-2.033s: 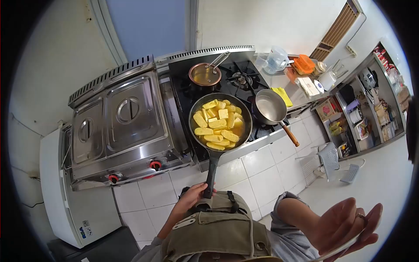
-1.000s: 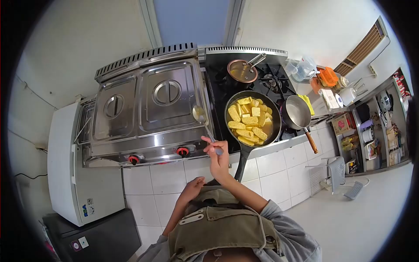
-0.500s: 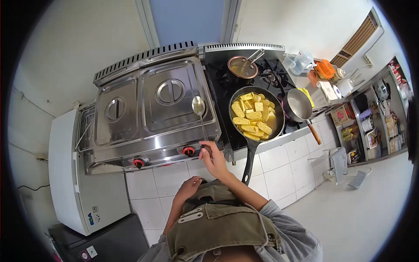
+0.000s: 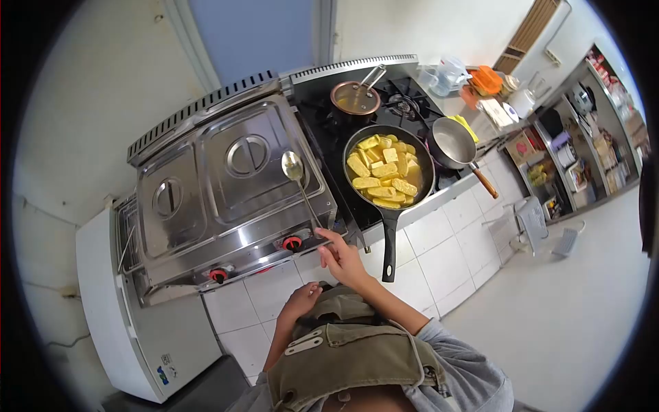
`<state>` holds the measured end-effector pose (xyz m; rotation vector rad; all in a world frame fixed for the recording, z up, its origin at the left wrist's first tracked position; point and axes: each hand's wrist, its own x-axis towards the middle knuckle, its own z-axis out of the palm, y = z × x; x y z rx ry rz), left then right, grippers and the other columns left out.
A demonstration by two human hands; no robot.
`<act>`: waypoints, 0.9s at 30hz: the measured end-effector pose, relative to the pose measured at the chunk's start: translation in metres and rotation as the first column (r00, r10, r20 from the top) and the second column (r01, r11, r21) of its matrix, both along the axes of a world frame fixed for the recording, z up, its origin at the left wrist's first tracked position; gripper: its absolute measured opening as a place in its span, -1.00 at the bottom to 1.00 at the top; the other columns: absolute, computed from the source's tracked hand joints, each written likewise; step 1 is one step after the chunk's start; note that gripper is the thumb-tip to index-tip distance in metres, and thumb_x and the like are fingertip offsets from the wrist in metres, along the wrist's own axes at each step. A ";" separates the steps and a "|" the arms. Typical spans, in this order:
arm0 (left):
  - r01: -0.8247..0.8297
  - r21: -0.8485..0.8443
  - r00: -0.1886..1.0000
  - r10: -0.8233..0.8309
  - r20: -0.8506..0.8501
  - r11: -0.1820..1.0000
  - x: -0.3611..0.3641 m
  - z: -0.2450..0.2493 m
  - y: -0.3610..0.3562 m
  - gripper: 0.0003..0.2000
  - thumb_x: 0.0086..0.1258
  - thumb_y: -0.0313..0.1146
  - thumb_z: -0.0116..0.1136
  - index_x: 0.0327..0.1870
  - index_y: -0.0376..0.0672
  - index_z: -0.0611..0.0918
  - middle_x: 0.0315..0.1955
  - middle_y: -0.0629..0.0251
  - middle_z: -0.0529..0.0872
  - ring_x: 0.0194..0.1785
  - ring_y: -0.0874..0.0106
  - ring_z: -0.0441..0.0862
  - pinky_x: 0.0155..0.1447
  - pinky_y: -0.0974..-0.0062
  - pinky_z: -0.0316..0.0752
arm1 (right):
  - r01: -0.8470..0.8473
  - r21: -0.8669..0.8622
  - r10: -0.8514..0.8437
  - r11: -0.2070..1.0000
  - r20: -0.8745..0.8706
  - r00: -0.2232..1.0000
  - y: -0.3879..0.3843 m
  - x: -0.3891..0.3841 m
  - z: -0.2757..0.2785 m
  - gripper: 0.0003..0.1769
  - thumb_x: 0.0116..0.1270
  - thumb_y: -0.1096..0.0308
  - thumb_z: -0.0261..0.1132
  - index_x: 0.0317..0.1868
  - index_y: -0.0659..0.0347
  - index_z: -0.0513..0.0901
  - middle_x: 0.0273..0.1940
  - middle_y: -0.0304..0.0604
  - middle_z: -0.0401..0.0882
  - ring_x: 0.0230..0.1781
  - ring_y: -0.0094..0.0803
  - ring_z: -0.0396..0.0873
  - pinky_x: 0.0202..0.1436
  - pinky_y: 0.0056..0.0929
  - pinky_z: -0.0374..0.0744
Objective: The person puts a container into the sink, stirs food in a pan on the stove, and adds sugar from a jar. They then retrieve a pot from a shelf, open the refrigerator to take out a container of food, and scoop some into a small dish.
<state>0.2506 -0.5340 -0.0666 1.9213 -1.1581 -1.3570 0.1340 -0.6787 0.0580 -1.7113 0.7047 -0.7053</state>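
Note:
A long-handled metal spoon (image 4: 292, 166) lies on the steel lid (image 4: 248, 156), its handle reaching over the front edge of the warmer. My right hand (image 4: 344, 262) is at the end of that handle, fingers apart, with the index fingertip right by it. Beside the hand sits a red-ringed knob (image 4: 292, 244). In front of my apron hangs my left hand (image 4: 302, 299), its fingers curled together, holding nothing that shows. To the right, a black frying pan (image 4: 390, 221) on the stove is full of yellow scored slabs (image 4: 379, 172) in liquid, its handle pointing toward me.
A small copper-coloured pot (image 4: 355, 99) stands behind the pan, and a steel saucepan (image 4: 453, 143) with a wooden handle is to its right. An orange container (image 4: 486, 80) is on the side counter. Open shelves (image 4: 580, 141) are at right, a white freezer (image 4: 110, 302) at left.
The scene has shifted left in view as my head turned. My right hand has loosened from the spoon handle and its fingers have spread. The spoon still rests on the lid.

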 end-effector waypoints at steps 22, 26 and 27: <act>0.759 0.084 0.618 -0.756 0.216 0.645 -0.066 -0.021 -0.075 -0.56 0.32 -0.12 0.04 0.10 -0.25 0.48 -0.12 -0.04 0.64 -0.02 0.09 0.59 0.07 0.29 0.45 | 0.769 -0.465 -0.838 0.438 0.099 0.537 0.126 -0.198 0.027 -0.57 0.23 0.62 0.12 0.13 0.21 0.37 -0.46 -0.19 0.51 -0.70 -0.53 0.42 -0.62 -0.58 0.41; 0.905 -0.014 0.411 -0.866 0.284 0.425 -0.135 -0.005 -0.067 -0.56 0.30 -0.13 0.04 0.07 -0.28 0.50 -0.16 -0.06 0.65 -0.04 0.05 0.59 0.06 0.26 0.45 | 0.808 -0.585 -0.956 0.066 0.196 0.220 0.235 -0.265 0.062 -0.56 0.18 0.65 0.13 0.09 0.20 0.37 -0.47 -0.20 0.49 -0.71 -0.54 0.39 -0.63 -0.58 0.39; 0.937 -0.028 0.340 -0.895 0.289 0.347 -0.156 -0.001 -0.063 -0.56 0.30 -0.13 0.04 0.07 -0.28 0.50 -0.16 -0.06 0.65 -0.04 0.05 0.59 0.06 0.26 0.45 | 0.789 -0.611 -0.958 -0.064 0.260 0.123 0.266 -0.278 0.068 -0.57 0.18 0.65 0.14 0.07 0.21 0.36 -0.47 -0.21 0.48 -0.71 -0.54 0.38 -0.63 -0.58 0.39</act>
